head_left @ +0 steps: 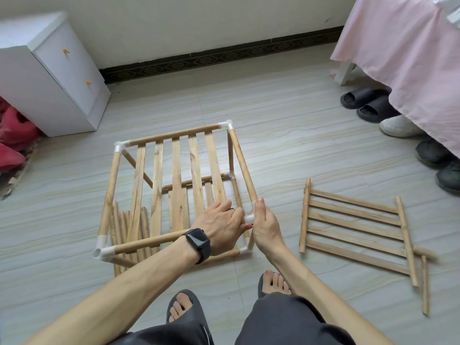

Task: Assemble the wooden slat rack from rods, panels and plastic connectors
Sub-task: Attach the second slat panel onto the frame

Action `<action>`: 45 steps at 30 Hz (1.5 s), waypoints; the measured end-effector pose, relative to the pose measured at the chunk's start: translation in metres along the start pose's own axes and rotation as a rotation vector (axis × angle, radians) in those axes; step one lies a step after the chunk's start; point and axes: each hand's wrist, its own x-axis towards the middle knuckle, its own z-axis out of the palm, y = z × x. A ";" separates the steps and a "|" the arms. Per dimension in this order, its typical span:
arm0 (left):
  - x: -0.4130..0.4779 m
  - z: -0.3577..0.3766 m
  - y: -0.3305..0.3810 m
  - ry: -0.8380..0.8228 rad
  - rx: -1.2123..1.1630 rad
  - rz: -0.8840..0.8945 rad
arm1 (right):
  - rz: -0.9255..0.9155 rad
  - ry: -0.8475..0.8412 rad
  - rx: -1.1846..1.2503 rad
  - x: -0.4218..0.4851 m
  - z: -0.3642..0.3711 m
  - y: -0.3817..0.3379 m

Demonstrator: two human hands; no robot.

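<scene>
Both hands meet at the rack's (175, 158) near right corner: the right hand (265, 227) clasps the white connector (249, 218) (thumb up along the side rod (242, 163)), the left hand (221, 222) grips the front rod (149, 241) beside it. A spare slat panel (356, 220) lies on the floor (286, 150), right of the hands.

No text, brand, number or sign can be read anywhere in view. The smartwatch (198, 241) on the wrist shows only a dark screen. The dark skirting board (219, 58) along the wall carries a repeating ornamental pattern, not letters.
</scene>
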 end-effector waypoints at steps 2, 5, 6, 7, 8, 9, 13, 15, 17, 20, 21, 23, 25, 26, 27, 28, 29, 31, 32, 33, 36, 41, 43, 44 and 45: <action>0.001 0.002 0.001 -0.017 0.002 -0.020 | 0.031 -0.007 0.021 0.001 0.002 -0.001; 0.001 0.005 0.001 -0.004 -0.001 -0.022 | 0.073 -0.003 0.059 0.001 0.006 -0.001; 0.001 0.006 0.000 0.005 -0.007 -0.018 | 0.076 -0.002 0.062 0.001 0.007 -0.001; 0.001 0.006 0.000 0.022 -0.018 -0.014 | 0.079 -0.007 0.055 0.000 0.008 -0.002; -0.001 0.007 0.000 0.046 -0.032 -0.012 | 0.079 -0.016 0.041 -0.001 0.009 -0.003; -0.001 0.006 0.000 0.063 -0.042 -0.015 | 0.082 -0.033 0.025 -0.002 0.010 -0.003; -0.003 0.001 -0.008 0.067 -0.158 -0.028 | 0.073 -0.141 -0.017 0.000 0.008 -0.003; -0.012 -0.001 -0.019 0.108 -0.130 -0.044 | 0.040 -0.178 -0.076 0.004 0.001 -0.004; -0.027 0.001 -0.033 0.106 -0.048 -0.163 | 0.042 -0.180 -0.081 0.010 -0.008 -0.006; -0.047 0.004 -0.047 -0.055 0.049 -0.350 | 0.113 -0.195 -0.072 0.020 -0.011 -0.009; -0.049 0.006 -0.048 -0.095 0.077 -0.369 | 0.119 -0.211 -0.067 0.022 -0.007 -0.012; -0.047 0.008 -0.044 -0.115 0.079 -0.373 | 0.098 -0.213 -0.044 0.024 0.003 -0.014; -0.042 0.008 -0.038 -0.110 0.037 -0.353 | 0.075 -0.141 -0.035 0.023 0.012 -0.013; -0.040 0.009 -0.037 -0.112 0.026 -0.335 | 0.068 -0.103 -0.045 0.022 0.015 -0.012; -0.039 0.011 -0.036 -0.108 0.018 -0.321 | 0.062 -0.079 -0.058 0.021 0.018 -0.011; -0.038 0.012 -0.037 -0.102 0.010 -0.313 | 0.058 -0.066 -0.070 0.021 0.020 -0.010; -0.038 0.012 -0.037 -0.098 -0.001 -0.308 | 0.056 -0.058 -0.074 0.020 0.022 -0.009; -0.038 0.013 -0.040 -0.096 -0.013 -0.297 | 0.051 -0.057 -0.078 0.020 0.026 -0.011; -0.039 0.012 -0.041 -0.102 -0.010 -0.292 | 0.047 -0.058 -0.077 0.018 0.029 -0.012; -0.039 0.012 -0.043 -0.110 -0.008 -0.288 | 0.045 -0.058 -0.081 0.017 0.032 -0.013; -0.039 0.012 -0.049 -0.116 -0.004 -0.290 | 0.045 -0.064 -0.077 0.016 0.038 -0.007; -0.038 0.010 -0.053 -0.096 0.019 -0.183 | 0.101 -0.226 -0.035 0.019 0.017 -0.001; -0.035 0.007 -0.061 -0.070 0.038 -0.087 | 0.109 -0.255 0.035 0.016 0.010 0.004; -0.034 0.005 -0.067 -0.051 0.053 -0.042 | 0.114 -0.276 0.059 0.012 0.009 0.007; -0.034 0.003 -0.073 -0.031 0.068 -0.005 | 0.124 -0.299 0.066 0.008 0.009 0.010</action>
